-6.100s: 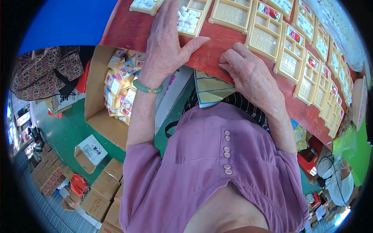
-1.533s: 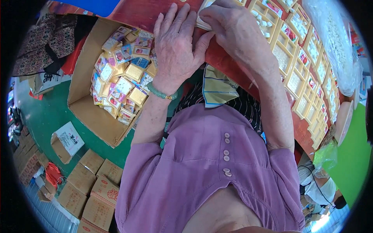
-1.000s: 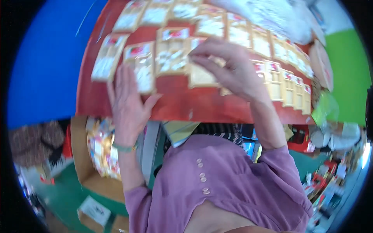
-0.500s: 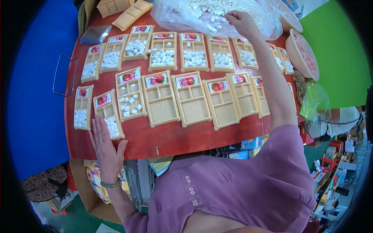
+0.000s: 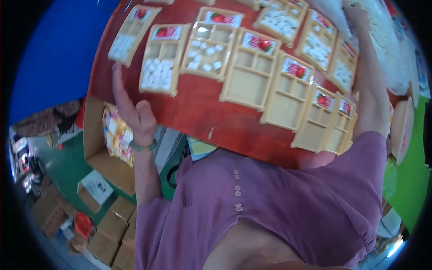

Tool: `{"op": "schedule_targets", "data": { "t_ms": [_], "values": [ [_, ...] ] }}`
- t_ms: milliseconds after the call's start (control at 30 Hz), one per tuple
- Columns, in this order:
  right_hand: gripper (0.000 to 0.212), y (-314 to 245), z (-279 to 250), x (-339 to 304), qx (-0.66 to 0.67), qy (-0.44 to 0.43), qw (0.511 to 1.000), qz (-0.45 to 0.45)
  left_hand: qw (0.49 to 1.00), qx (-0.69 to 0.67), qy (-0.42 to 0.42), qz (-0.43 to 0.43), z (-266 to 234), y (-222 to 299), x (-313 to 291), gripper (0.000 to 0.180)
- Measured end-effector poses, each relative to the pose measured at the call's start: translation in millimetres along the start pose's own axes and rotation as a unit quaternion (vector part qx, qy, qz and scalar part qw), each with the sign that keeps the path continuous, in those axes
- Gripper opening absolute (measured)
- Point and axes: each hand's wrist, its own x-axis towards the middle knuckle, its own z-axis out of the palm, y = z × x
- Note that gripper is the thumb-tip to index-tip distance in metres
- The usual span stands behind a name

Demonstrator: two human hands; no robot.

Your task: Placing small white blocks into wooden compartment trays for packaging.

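Note:
My left hand (image 5: 132, 108) is at the table's near left edge, fingers stretched out and seen side-on, with no object visible in it. Its fingertips come close to the lower end of a small tan tray (image 5: 130, 38) of white cube-shaped pieces. Beside it is another tray (image 5: 156, 74) with its large compartment full of white pieces. Farther right, one tray (image 5: 207, 47) has only several loose pieces, and the tray after it (image 5: 245, 83) has bare compartments. My right hand (image 5: 355, 15) reaches to the clear plastic bag (image 5: 389, 49) of white pieces at the far right; its fingers are blurred.
Trays with red strawberry-printed packets stand in two rows on the red table (image 5: 189, 114). Pale basins (image 5: 402, 130) stand at the right rim. Below the left edge is an open carton (image 5: 108, 168) of colourful packets, with closed cardboard boxes (image 5: 112, 225) on the green floor.
The whole view has swung, so the table now appears higher and tilted. My left hand has turned edge-on beside the trays. My right arm still stretches to the bag.

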Motion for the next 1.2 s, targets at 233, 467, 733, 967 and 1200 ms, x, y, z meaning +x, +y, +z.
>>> {"op": "schedule_targets", "data": {
  "t_ms": [233, 467, 733, 967, 1200],
  "values": [
    [0.065, -30, -21, -15, -0.144, -0.07, 0.987, -0.032, 1.0, 0.019, 0.019, -0.011, -5, -2, -5, 0.086],
    [0.051, 0, -13, -2, -0.142, -0.112, 0.978, -0.1, 0.999, 0.03, 0.013, -0.014, -9, -2, -5, 0.08],
    [0.057, 43, -19, 24, 0.016, -0.097, 0.994, -0.045, 0.997, 0.07, -0.023, -0.017, -11, 6, -6, 0.085],
    [0.048, 26, -57, 11, 0.341, -0.13, 0.903, 0.228, 0.989, 0.115, -0.091, -0.006, -7, 26, 5, 0.107],
    [0.044, -107, -131, -73, 0.614, -0.238, 0.726, 0.199, 0.97, 0.175, -0.169, -0.009, -1, 26, 8, 0.101]
  ]
}}
